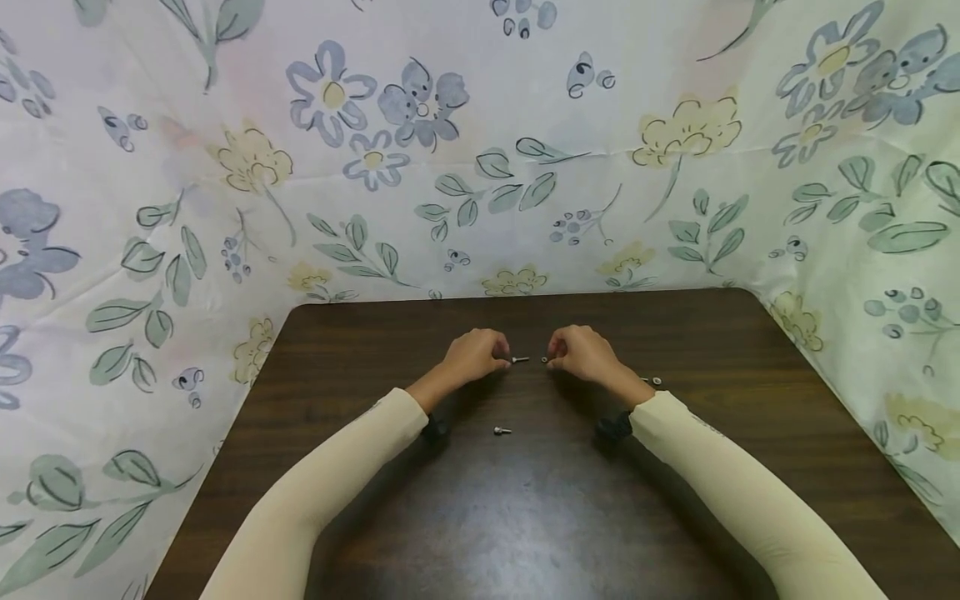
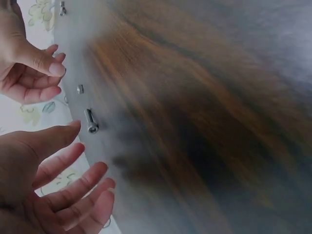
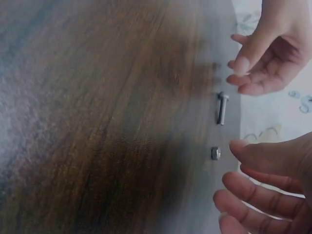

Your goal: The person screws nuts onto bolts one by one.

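Observation:
A silver bolt (image 1: pixel 521 359) with a round socket head lies on the dark table, its head toward my left hand (image 1: pixel 474 354). A small nut (image 1: pixel 544 360) sits just beyond the bolt's shank end, beside the fingertips of my right hand (image 1: pixel 583 354). In the left wrist view the bolt (image 2: pixel 91 121) is a little apart from my left thumb, and the fingers are loosely spread and hold nothing. In the right wrist view the nut (image 3: pixel 216 153) is close to my right thumb tip, with those fingers relaxed and bare too.
Nearer me on the wooden table (image 1: pixel 450 517) lies another bolt (image 1: pixel 502 431), seemingly with a nut on it. Small metal hardware (image 1: pixel 657 381), partly hidden, lies by my right wrist. Floral cloth (image 1: pixel 480 233) surrounds the table's back and sides.

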The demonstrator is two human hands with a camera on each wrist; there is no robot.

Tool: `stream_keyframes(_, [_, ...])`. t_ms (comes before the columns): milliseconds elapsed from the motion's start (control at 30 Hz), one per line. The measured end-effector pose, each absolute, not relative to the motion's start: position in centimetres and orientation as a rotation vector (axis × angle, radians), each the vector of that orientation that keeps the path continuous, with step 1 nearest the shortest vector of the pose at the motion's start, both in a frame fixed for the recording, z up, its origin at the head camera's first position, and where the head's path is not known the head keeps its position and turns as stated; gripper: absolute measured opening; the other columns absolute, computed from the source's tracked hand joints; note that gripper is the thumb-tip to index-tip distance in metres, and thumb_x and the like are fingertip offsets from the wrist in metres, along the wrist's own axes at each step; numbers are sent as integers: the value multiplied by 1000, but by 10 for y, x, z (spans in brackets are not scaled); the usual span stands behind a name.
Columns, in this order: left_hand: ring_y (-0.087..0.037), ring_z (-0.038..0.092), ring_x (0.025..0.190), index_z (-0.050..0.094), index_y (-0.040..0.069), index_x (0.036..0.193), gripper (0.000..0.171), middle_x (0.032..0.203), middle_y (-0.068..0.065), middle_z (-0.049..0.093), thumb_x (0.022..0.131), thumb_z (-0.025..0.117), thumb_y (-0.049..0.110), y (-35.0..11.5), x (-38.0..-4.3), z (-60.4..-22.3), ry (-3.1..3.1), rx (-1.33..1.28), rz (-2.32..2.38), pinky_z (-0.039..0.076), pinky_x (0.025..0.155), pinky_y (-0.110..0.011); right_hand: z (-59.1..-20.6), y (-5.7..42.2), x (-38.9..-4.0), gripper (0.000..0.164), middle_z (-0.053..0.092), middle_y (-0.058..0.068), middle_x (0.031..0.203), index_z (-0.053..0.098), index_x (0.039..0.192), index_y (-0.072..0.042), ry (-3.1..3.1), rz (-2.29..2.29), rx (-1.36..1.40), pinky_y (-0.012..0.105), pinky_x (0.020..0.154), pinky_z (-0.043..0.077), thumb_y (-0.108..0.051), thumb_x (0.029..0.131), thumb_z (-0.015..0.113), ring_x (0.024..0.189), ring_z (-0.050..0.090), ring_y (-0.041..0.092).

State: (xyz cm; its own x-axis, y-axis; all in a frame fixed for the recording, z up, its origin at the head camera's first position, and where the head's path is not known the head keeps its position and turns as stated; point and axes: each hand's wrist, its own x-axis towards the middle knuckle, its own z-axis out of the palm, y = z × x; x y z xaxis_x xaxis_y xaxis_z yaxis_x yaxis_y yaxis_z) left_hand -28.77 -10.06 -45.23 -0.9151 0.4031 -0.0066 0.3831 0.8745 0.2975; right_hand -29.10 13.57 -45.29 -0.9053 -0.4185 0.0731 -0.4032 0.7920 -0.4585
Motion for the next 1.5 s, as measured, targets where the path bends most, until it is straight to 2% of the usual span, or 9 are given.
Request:
stream_keyframes(233, [-17, 62, 92, 65, 14, 99, 25, 99, -1, 66, 90, 80, 33, -84, -299, -455, 2966, 619, 379, 54, 74, -37, -455, 135, -296, 21, 72, -2, 82, 75, 93, -10, 2922, -674, -622, 43, 65, 56, -21, 81, 88, 76, 67, 18])
stream_keyframes(467, [-17, 61, 88, 65, 17, 96, 21, 98, -1, 63, 94, 75, 35, -79, -300, -462, 2957, 552, 269, 53, 70, -36, -456, 133, -297, 18, 73, 0, 85, 77, 94, -10, 2908, -668, -627, 43, 66, 57, -21, 83, 87, 77, 68, 19])
stream_keyframes(667, [-16, 60, 85, 66, 17, 92, 15, 96, 0, 63, 98, 70, 30, -78, -301, -464, 2945, 576, 265, 53, 68, -34, -460, 130, -298, 18, 77, 6, 101, 82, 100, -11, 2929, -633, -644, 49, 73, 60, -22, 86, 84, 91, 72, 27])
stream_keyframes(767, [-16, 60, 80, 67, 13, 89, 14, 92, -1, 65, 99, 70, 24, -80, -303, -463, 2930, 602, 377, 53, 70, -32, -463, 130, -299, 20, 77, 7, 105, 82, 104, -12, 2956, -599, -645, 51, 75, 60, -23, 87, 83, 94, 72, 29])
stream_keyframes(900, [-15, 61, 72, 72, 9, 85, 13, 85, -2, 70, 95, 74, 16, -89, -307, -459, 2934, 627, 603, 53, 69, -31, -468, 127, -299, 17, 77, 6, 103, 82, 103, -14, 2995, -563, -673, 50, 73, 61, -22, 88, 81, 91, 73, 27])
stream_keyframes(1067, [-18, 71, 69, 75, 3, 86, 8, 80, -7, 75, 92, 75, 7, -105, -307, -457, 2808, 617, 991, 60, 65, -29, -471, 123, -295, 12, 78, 4, 96, 83, 100, -14, 3035, -509, -719, 46, 66, 61, -19, 90, 79, 81, 73, 23])
stream_keyframes(1233, [-31, 76, 75, 75, -4, 88, 4, 79, -12, 76, 90, 75, -1, -123, -300, -455, 2628, 555, 1374, 63, 69, -41, -472, 119, -290, 7, 78, 3, 91, 83, 96, -15, 3082, -453, -769, 43, 62, 61, -17, 90, 79, 76, 72, 22])
stream_keyframes(1333, [-37, 75, 78, 76, -4, 90, 3, 80, -13, 76, 89, 76, -1, -131, -295, -451, 2578, 535, 1516, 62, 73, -50, -472, 119, -288, 5, 77, 3, 90, 84, 93, -15, 3119, -430, -800, 41, 61, 60, -16, 90, 80, 73, 72, 21])
stream_keyframes(1500, [-41, 74, 82, 76, -3, 92, 5, 81, -12, 77, 90, 76, 2, -140, -285, -449, 2517, 496, 1646, 59, 78, -57, -475, 119, -288, 9, 76, 3, 82, 82, 82, -15, 3156, -353, -888, 39, 58, 59, -12, 90, 79, 66, 69, 19])
